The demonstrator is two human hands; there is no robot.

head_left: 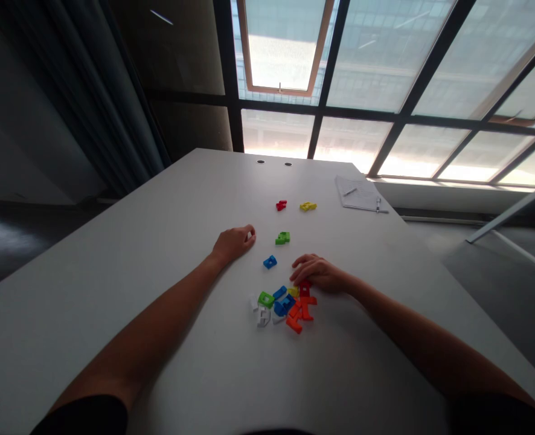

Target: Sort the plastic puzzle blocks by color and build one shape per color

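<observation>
My left hand (234,242) rests on the white table, left of the green piece (282,238), its fingers curled with thumb and fingertip close together; nothing can be made out between them. My right hand (318,273) reaches over the top right of a pile of small plastic pieces, fingers partly spread, beside a red piece (304,289). In the pile lie blue pieces (285,304), orange pieces (294,325), white pieces (263,316), a green piece (265,299) and a yellow one (292,292). A single blue piece (270,262) sits between the hands.
Farther back on the table (168,211) lie a red piece (281,205) and a yellow piece (308,206). Paper sheets (360,194) with pens are at the back right. Two round holes are near the far edge, before the windows.
</observation>
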